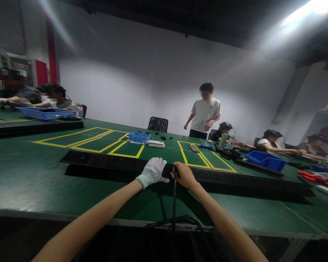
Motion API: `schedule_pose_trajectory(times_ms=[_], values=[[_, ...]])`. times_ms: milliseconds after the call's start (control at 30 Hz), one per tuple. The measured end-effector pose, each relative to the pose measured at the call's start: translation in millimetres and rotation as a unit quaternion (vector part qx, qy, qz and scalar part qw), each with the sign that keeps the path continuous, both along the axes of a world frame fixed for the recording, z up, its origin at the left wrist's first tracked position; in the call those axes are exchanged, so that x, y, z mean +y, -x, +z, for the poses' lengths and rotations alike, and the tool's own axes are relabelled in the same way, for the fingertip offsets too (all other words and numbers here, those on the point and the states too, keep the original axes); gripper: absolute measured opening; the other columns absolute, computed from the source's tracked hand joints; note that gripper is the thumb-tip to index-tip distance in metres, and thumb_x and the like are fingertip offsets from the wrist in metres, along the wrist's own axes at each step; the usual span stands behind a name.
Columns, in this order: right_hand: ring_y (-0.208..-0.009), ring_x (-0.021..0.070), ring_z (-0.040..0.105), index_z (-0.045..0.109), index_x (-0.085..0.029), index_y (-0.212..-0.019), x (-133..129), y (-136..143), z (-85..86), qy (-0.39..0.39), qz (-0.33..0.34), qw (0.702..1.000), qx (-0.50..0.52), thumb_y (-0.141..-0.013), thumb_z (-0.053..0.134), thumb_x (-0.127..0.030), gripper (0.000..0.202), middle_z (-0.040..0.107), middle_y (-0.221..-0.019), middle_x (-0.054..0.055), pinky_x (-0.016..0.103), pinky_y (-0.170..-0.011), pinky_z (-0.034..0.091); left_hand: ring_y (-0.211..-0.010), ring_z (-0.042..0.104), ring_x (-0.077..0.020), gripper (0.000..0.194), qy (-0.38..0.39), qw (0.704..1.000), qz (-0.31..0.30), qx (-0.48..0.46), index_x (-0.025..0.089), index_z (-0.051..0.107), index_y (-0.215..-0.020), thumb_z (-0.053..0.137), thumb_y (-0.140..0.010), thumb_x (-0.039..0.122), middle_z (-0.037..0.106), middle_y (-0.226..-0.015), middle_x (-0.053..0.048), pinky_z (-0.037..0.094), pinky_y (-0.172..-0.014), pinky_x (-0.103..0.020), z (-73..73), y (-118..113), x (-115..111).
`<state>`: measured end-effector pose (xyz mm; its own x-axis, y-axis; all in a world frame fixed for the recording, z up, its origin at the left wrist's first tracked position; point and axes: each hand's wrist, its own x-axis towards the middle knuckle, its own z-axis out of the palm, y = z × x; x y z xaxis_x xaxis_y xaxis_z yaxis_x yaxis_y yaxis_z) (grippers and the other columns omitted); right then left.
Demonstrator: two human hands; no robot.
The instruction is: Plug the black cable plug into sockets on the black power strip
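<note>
A long black power strip with small red marks lies across the green table. My left hand, in a white glove with a green cuff, grips the strip near its middle, fingers wrapped over the far edge. Just to its right my bare right hand has its fingers closed on a black plug at the strip. From the plug a black cable hangs down over the table's near edge, where more cable lies in a loop.
Beyond the strip, the green table bears yellow tape outlines, a small blue bin, a white device and a phone. Blue trays stand left and right. A person stands across the table; others sit at both sides.
</note>
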<state>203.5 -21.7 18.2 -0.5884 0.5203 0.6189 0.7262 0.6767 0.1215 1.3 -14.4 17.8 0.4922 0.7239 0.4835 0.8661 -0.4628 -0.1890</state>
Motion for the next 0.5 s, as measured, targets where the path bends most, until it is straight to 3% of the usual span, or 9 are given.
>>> schedule_pose_trajectory(times_ms=[500], values=[[-0.084,0.0210,0.056,0.047,-0.017,-0.101,4.0,6.2,-12.3,-0.016,-0.038,0.997,0.058,-0.083,0.052,-0.033,0.025,0.061,-0.092,0.008,0.033,-0.077,0.043,-0.088,0.052,-0.0280,0.071,-0.015,1.000,-0.016,-0.006,0.015,0.051,-0.107,0.055,-0.064,0.072,0.055,-0.098,-0.012,0.036,-0.080,-0.040,-5.4,-2.0,-0.2]])
